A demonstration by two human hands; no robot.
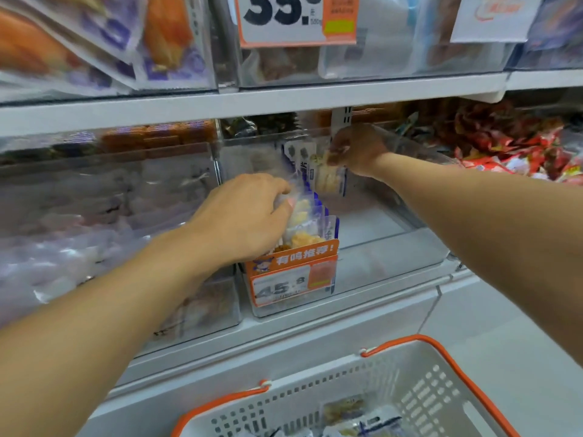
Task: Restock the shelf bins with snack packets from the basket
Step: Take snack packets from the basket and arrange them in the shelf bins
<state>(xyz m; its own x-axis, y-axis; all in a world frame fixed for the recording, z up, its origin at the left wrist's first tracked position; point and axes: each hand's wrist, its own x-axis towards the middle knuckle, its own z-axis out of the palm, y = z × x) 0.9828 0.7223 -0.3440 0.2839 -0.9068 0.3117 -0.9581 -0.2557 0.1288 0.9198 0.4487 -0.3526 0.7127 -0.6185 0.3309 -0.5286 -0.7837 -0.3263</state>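
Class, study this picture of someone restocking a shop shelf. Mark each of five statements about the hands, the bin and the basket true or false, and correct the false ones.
1. The left hand rests on the row of packets in the clear bin. True.
2. The right hand hangs empty beside the shelf. False: it pinches a snack packet inside the bin.
3. The basket has orange handles. True.
4. The basket holds nothing. False: a few packets lie in it.
5. The orange price label is fixed to the basket. False: it sits on the front of the bin.
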